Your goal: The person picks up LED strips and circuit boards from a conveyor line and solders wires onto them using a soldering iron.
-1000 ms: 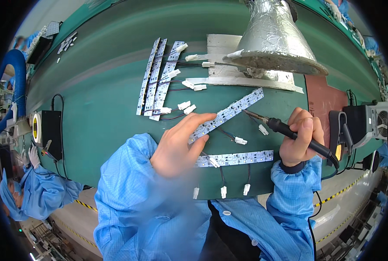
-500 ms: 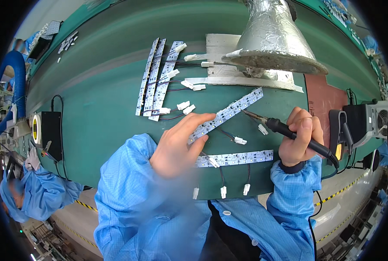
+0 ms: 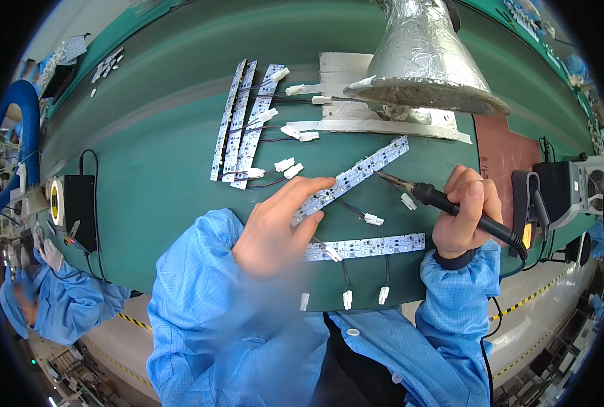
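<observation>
My left hand (image 3: 275, 227) grips the left end of a narrow white circuit board strip (image 3: 363, 173) between thumb and fingers. The strip slants up to the right over the green mat. In my right hand (image 3: 468, 210) is a soldering iron (image 3: 441, 201) with a black handle, its tip close to the strip's lower edge. Whether tip and strip touch, I cannot tell. Dark wires with white connectors (image 3: 374, 219) hang from the strip. Nearer to me lies another strip (image 3: 383, 246), partly behind my left hand, with wired connectors (image 3: 347, 298) pointing toward me.
Several strips with wired connectors (image 3: 248, 129) lie at the upper left. A foil-covered hood (image 3: 431, 61) stands over a white board at the back. A black soldering station (image 3: 557, 192) is at right, a black box (image 3: 78, 210) at left. Beyond it sits another person (image 3: 65, 298) in blue.
My hands, the strip and the soldering iron stay almost in place. At the far left, the other person's gloved hands have shifted a little.
</observation>
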`<state>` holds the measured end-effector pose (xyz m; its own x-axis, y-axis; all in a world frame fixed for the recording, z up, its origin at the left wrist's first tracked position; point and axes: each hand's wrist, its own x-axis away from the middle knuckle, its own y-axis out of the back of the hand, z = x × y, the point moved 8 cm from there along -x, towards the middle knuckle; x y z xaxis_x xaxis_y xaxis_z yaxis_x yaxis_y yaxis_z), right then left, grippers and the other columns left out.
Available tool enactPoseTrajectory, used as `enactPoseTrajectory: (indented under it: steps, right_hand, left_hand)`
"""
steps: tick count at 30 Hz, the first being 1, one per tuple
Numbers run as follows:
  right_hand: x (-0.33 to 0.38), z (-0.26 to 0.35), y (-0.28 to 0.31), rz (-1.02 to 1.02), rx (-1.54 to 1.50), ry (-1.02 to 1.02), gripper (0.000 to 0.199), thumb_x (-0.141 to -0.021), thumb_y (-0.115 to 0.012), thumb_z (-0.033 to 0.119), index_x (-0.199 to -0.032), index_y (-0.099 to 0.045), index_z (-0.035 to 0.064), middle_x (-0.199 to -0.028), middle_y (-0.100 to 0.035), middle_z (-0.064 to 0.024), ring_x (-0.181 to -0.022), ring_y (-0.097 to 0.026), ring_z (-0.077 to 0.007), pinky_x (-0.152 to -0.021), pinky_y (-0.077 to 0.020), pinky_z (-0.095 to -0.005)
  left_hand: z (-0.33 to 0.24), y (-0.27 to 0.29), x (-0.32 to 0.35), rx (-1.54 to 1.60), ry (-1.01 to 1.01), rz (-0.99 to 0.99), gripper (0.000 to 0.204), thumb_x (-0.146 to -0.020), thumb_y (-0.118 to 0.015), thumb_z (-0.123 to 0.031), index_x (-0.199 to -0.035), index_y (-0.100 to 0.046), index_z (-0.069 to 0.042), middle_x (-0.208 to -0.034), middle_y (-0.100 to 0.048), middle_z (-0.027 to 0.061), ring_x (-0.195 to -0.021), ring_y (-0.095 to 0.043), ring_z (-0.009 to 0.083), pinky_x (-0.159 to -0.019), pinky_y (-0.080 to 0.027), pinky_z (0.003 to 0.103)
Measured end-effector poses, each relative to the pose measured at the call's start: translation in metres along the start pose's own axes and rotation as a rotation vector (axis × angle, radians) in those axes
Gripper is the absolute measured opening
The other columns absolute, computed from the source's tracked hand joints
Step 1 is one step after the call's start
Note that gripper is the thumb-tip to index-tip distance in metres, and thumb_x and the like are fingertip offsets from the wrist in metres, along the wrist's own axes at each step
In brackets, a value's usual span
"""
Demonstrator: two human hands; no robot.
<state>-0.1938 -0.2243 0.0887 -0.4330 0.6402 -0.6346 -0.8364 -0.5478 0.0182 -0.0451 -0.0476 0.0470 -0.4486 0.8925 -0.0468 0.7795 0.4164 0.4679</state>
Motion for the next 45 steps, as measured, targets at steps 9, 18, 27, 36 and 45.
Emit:
enactPoseTrajectory:
  steps: [9,18,27,36,45]
  right_hand:
    - [-0.009,0.003,0.022,-0.123,0.009,0.056,0.031,-0.093,-0.04,0.011,-0.063,-0.037,0.0041,-0.055,-0.035,-0.0053,-0.045,-0.027,-0.0123,-0.046,-0.0244,-0.0303]
    - [-0.017,-0.019,0.043,-0.255,0.116,-0.004,0.032,-0.092,-0.048,0.006,-0.062,-0.037,0.0022,-0.058,-0.039,-0.0039,-0.054,-0.031,-0.0111,-0.051,-0.0275,-0.0272]
    - [-0.017,-0.026,0.042,-0.205,0.138,-0.037,0.033,-0.094,-0.047,0.007,-0.062,-0.039,0.0014,-0.06,-0.042,-0.0043,-0.055,-0.034,-0.0105,-0.052,-0.0294,-0.0269]
    - [-0.017,-0.027,0.041,-0.209,0.143,-0.039,0.033,-0.094,-0.048,0.007,-0.063,-0.04,0.0012,-0.06,-0.042,-0.0043,-0.056,-0.034,-0.01,-0.052,-0.0298,-0.0264]
    - [-0.017,-0.029,0.045,-0.224,0.135,-0.021,0.036,-0.093,-0.052,0.015,-0.061,-0.047,-0.0007,-0.057,-0.049,-0.0031,-0.054,-0.041,-0.0075,-0.049,-0.0317,-0.0238]
  left_hand:
    - [0.001,0.001,-0.001,0.001,-0.012,0.006,0.039,-0.081,-0.058,0.005,-0.12,-0.054,0.003,-0.112,-0.06,0.0193,-0.103,-0.06,0.0315,-0.091,-0.044,0.035]
    - [-0.003,0.002,-0.002,-0.021,-0.01,0.017,0.04,-0.08,-0.058,0.006,-0.12,-0.055,0.004,-0.11,-0.06,0.0203,-0.1,-0.059,0.0331,-0.091,-0.044,0.035]
    - [-0.005,0.001,-0.002,-0.007,-0.027,0.007,0.04,-0.08,-0.058,0.006,-0.119,-0.055,0.004,-0.11,-0.06,0.0204,-0.099,-0.059,0.0332,-0.089,-0.044,0.035]
    - [-0.006,0.002,-0.001,-0.038,-0.045,0.011,0.039,-0.08,-0.057,0.007,-0.119,-0.055,0.004,-0.111,-0.06,0.0199,-0.099,-0.059,0.0327,-0.089,-0.045,0.034]
    - [-0.004,0.0,-0.002,-0.028,-0.034,0.021,0.04,-0.08,-0.057,0.007,-0.12,-0.054,0.004,-0.111,-0.06,0.02,-0.103,-0.06,0.0319,-0.091,-0.044,0.034]
